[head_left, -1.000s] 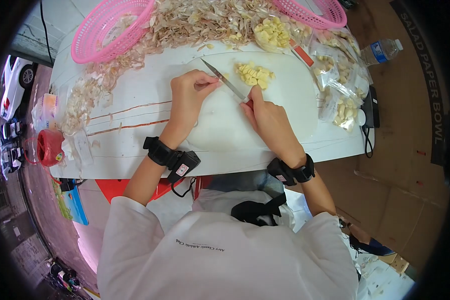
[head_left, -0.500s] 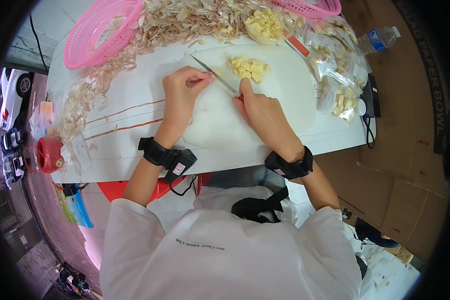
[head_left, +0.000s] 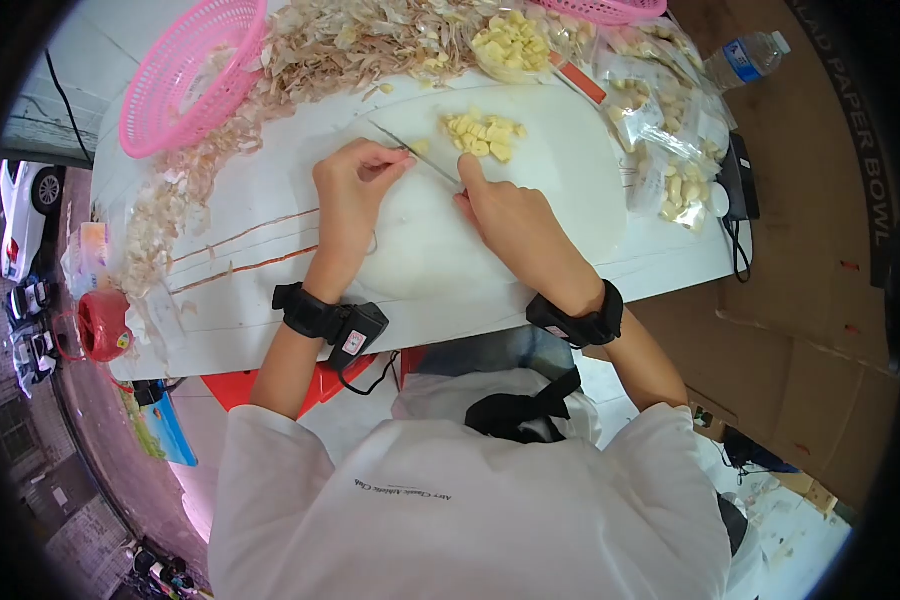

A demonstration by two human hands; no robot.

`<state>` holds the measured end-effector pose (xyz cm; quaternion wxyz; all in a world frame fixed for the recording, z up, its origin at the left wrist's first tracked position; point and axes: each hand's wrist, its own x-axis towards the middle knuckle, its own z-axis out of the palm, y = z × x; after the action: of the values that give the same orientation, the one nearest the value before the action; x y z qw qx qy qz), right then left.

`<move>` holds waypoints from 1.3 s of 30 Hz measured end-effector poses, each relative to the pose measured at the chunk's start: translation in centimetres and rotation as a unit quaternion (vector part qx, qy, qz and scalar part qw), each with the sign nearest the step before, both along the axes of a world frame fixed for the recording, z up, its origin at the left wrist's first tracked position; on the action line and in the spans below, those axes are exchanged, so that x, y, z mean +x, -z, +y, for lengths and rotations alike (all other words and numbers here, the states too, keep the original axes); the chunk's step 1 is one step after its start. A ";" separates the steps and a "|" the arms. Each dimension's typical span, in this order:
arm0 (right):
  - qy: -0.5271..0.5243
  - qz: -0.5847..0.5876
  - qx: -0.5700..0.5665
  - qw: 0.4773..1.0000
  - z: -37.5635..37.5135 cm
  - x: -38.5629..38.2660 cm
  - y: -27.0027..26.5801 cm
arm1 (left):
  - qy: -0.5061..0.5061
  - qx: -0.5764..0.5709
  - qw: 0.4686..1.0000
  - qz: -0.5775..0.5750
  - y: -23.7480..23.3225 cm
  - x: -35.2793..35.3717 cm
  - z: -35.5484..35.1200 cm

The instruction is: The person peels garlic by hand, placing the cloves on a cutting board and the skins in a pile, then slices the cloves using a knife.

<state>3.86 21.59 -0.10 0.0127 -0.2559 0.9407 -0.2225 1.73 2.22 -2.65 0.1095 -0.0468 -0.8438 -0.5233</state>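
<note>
My right hand [head_left: 510, 215] is closed round the handle of a knife [head_left: 415, 153], thumb stretched along it. Its thin blade points up and left over a white cutting board [head_left: 560, 220]. My left hand [head_left: 355, 185] pinches thumb and fingers together beside the blade; whatever is between the fingertips is too small to make out. A small pale yellow piece lies just past the blade. Beyond the knife, a pile of cut, peeled garlic [head_left: 482, 135] rests on the board.
Garlic skins [head_left: 340, 45] heap along the far edge, near a pink basket [head_left: 145, 110]. A bowl of peeled garlic [head_left: 510, 48] stands behind the board. Plastic bags of garlic [head_left: 660, 120] and a water bottle [head_left: 748, 60] are at right. A red container [head_left: 103, 325] sits at left.
The view has shifted slightly, moving the table things a little left in the picture. The blade now looks thinner, turned more edge-on. Both hands keep nearly the same pose.
</note>
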 end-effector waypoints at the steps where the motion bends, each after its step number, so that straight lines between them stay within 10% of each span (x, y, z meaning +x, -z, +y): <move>1: -0.003 0.004 -0.006 1.000 0.1 0.0 0.0 | 0.001 -0.001 1.000 0.000 -0.1 0.0 0.0; 39: 0.009 0.000 -0.038 0.999 0.4 0.5 0.1 | -0.007 -0.030 0.999 0.039 -0.3 0.6 0.3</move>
<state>4.36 22.03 -0.24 0.0007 -0.2483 0.9337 -0.2578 2.37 2.48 -2.35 0.1447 -0.0647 -0.8544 -0.4949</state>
